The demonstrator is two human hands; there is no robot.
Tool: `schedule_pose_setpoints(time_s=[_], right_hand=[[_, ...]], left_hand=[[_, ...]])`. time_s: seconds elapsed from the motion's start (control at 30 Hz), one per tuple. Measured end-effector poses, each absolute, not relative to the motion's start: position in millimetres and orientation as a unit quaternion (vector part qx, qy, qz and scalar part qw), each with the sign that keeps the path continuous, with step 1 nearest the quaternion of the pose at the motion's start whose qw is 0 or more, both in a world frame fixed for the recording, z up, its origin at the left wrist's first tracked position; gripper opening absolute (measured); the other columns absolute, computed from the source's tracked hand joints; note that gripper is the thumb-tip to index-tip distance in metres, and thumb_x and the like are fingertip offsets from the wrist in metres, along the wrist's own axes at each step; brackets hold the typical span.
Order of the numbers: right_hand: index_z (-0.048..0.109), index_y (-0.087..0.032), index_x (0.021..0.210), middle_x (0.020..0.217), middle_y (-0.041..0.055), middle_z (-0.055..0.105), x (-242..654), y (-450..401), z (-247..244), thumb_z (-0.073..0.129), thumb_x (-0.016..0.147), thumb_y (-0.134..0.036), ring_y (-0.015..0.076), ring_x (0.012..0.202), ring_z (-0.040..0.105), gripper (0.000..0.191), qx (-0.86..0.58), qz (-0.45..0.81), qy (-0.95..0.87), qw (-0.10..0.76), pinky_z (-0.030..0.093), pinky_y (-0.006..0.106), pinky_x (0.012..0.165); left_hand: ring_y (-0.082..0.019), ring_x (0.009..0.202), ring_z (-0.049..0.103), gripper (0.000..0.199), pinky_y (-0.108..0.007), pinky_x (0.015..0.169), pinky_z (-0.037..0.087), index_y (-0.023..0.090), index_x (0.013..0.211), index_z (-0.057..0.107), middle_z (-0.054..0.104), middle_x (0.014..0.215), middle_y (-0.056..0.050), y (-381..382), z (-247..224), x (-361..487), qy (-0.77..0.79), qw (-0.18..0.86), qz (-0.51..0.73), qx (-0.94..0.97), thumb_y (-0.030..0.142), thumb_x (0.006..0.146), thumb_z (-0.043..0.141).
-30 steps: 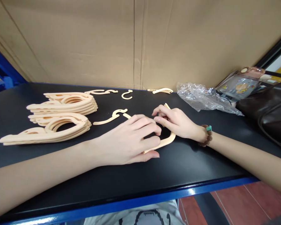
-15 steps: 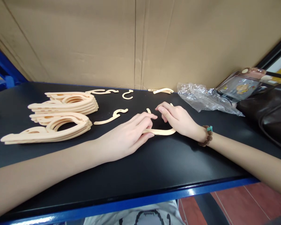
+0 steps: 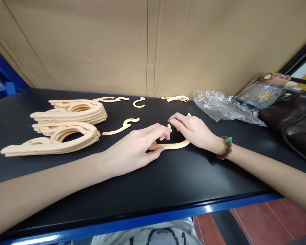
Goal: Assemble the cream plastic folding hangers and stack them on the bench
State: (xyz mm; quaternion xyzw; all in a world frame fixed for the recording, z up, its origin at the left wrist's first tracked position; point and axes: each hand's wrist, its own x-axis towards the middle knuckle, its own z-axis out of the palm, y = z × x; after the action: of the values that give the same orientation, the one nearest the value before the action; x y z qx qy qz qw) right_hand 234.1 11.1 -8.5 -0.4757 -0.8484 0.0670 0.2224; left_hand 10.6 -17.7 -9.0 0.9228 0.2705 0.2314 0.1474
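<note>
A cream plastic folding hanger (image 3: 177, 146) lies on the black tabletop between my hands, its curved arm facing me. My left hand (image 3: 140, 144) grips the left end of that arm, thumb at the near side and fingers bent over the top. A short cream piece (image 3: 169, 127) pokes up by my left fingertips; how it joins the hanger is hidden. My right hand (image 3: 195, 132), fingers curled, holds the right side, and a cream tip (image 3: 189, 115) shows beyond it. Left of my hands rests a loose hanger arm with a hook (image 3: 121, 128).
Stacked cream hangers (image 3: 66, 137) fill the table's left. Along the back lie a hanger part (image 3: 112, 99), a hook (image 3: 138, 103) and several thin arms (image 3: 177, 98). Crumpled clear plastic (image 3: 224, 107), a clear pouch (image 3: 262, 95) and a dark bag (image 3: 293, 119) sit right. Cardboard (image 3: 104, 44) stands behind.
My left hand has shifted slightly left with its end of the hanger. The short piece near its fingertips has changed angle and position. My right hand has barely moved.
</note>
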Motion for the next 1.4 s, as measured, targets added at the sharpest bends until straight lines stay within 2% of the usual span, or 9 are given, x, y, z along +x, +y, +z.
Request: schedule_pose_setpoints(time_s=[0.13,0.23,0.43,0.73,1.0,1.13,1.2,1.33,1.4], right_hand=[[0.059,-0.022,0.095,0.089,0.0013,0.068,234,10,-7,0.027,0.1,-0.045,0.0158,0.079,0.061,0.039,-0.467,0.058,-0.858,0.205,0.035,0.025,0.066],[0.059,-0.022,0.096,0.089,0.0006,0.067,234,9,-7,0.027,0.099,-0.046,0.0157,0.08,0.061,0.04,-0.466,0.055,-0.861,0.198,0.035,0.025,0.067],[0.059,-0.02,0.095,0.083,-0.0001,0.066,234,7,-7,0.029,0.1,-0.043,0.0139,0.075,0.059,0.038,-0.446,0.061,-0.872,0.194,0.035,0.025,0.068],[0.061,-0.018,0.088,0.081,0.0006,0.059,233,8,-9,0.034,0.1,-0.039,0.0119,0.075,0.053,0.037,-0.414,0.039,-0.884,0.213,0.036,0.024,0.07],[0.061,-0.018,0.099,0.082,0.0003,0.054,233,4,-6,0.052,0.091,-0.046,0.0122,0.075,0.052,0.03,-0.331,0.066,-0.923,0.186,0.038,0.023,0.069],[0.062,-0.019,0.093,0.081,-0.0006,0.055,231,2,-5,0.052,0.092,-0.038,0.011,0.073,0.052,0.021,-0.355,0.052,-0.914,0.192,0.038,0.023,0.067],[0.062,-0.02,0.089,0.081,-0.0009,0.056,230,2,-6,0.053,0.092,-0.035,0.0112,0.074,0.052,0.018,-0.392,0.044,-0.897,0.199,0.037,0.023,0.065],[0.06,-0.02,0.09,0.083,-0.0004,0.058,232,7,-10,0.054,0.087,-0.021,0.0138,0.077,0.053,0.007,-0.449,0.007,-0.869,0.209,0.038,0.025,0.066],[0.059,-0.019,0.094,0.087,0.0006,0.06,234,10,-12,0.053,0.082,-0.014,0.0154,0.082,0.054,0.015,-0.459,-0.005,-0.863,0.213,0.04,0.026,0.069]], left_hand=[[-0.02,0.112,0.053,0.032,-0.035,0.091,0.046,0.021,0.117,0.046,0.055,0.126,-0.007,-16,-9,10,0.304,0.085,0.214,0.924,0.028,0.087,0.055],[-0.023,0.107,0.055,0.04,-0.039,0.089,0.046,0.019,0.119,0.047,0.058,0.12,-0.008,-13,-9,11,0.345,0.061,0.193,0.917,0.041,0.088,0.055],[-0.021,0.1,0.053,0.022,-0.035,0.086,0.043,0.018,0.108,0.051,0.059,0.106,-0.006,-12,-9,12,0.313,0.039,0.176,0.933,0.029,0.089,0.052],[-0.019,0.095,0.054,0.02,-0.033,0.083,0.042,0.016,0.105,0.053,0.061,0.101,-0.005,-10,-11,10,0.297,0.009,0.19,0.936,0.013,0.09,0.041],[-0.031,0.11,0.053,0.032,-0.044,0.089,0.042,0.007,0.118,0.055,0.059,0.119,-0.016,-1,-12,7,0.404,-0.214,0.161,0.875,0.014,0.091,0.039],[-0.034,0.087,0.062,0.037,-0.041,0.063,0.046,0.004,0.102,0.061,0.064,0.095,-0.018,-4,-6,6,0.508,-0.257,0.071,0.819,0.033,0.094,0.039],[-0.031,0.076,0.063,0.039,-0.034,0.048,0.039,0.007,0.091,0.062,0.063,0.081,-0.014,-9,-3,7,0.528,-0.242,0.032,0.813,0.036,0.095,0.036],[-0.029,0.075,0.063,0.034,-0.032,0.044,0.033,0.01,0.084,0.061,0.062,0.078,-0.011,-19,1,12,0.5,-0.247,0.007,0.83,0.032,0.095,0.038],[-0.026,0.075,0.062,0.028,-0.031,0.045,0.034,0.012,0.087,0.062,0.062,0.079,-0.009,-23,1,14,0.456,-0.25,0.01,0.854,0.027,0.094,0.04]])
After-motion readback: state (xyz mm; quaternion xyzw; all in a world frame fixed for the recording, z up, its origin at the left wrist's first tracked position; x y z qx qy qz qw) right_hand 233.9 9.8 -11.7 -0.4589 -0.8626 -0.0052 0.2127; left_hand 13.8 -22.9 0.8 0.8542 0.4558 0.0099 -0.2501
